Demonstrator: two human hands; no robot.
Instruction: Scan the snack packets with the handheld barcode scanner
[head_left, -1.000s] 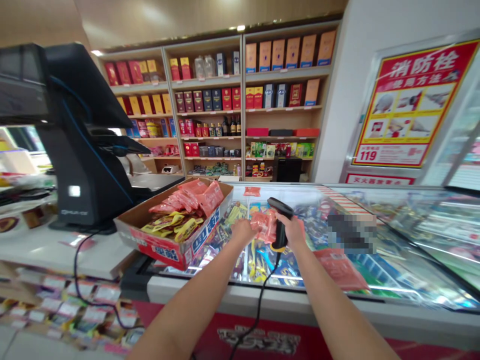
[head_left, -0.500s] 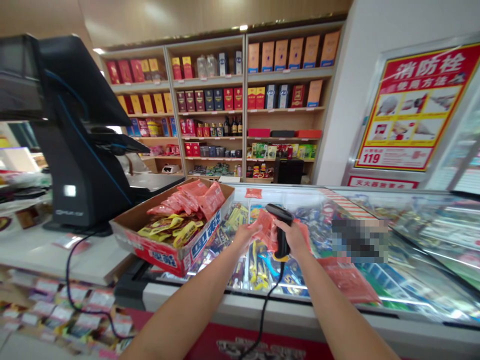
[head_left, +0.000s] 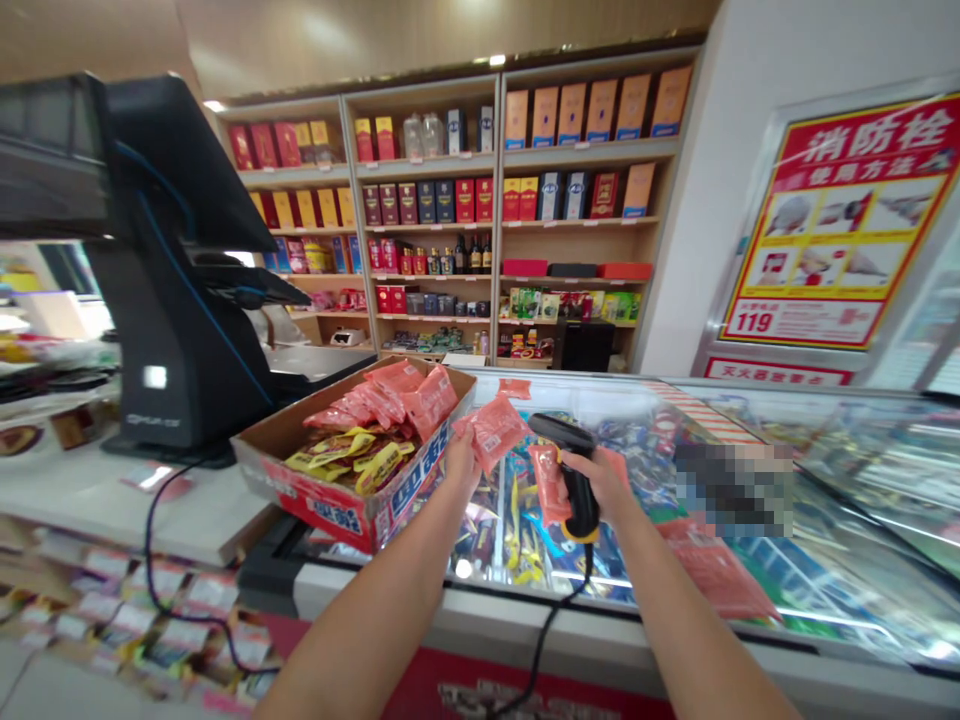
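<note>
My left hand [head_left: 460,464] pinches a flat salmon-red snack packet [head_left: 496,432] by its left edge, its barcode facing up. My right hand [head_left: 604,484] is wrapped round the handle of a black barcode scanner [head_left: 580,492], whose head points left towards that packet. More salmon-red packaging [head_left: 549,484] shows on both sides of the scanner; whether my right hand also grips it I cannot tell. Left of my hands stands an open cardboard box [head_left: 304,503] with salmon-red packets [head_left: 397,392] and yellow packets [head_left: 351,450] in it.
Below my hands is a glass-topped freezer [head_left: 480,600] full of wrapped goods. Larger salmon-red packaging [head_left: 720,570] lies on its glass at right, one small packet [head_left: 514,388] at the far edge. The scanner's cord [head_left: 541,640] hangs down in front. A till [head_left: 187,300] stands left.
My left hand has moved left, bringing its packet away from the scanner so its barcode shows. The scanner in my right hand has shifted slightly right. The view has shifted a little.
</note>
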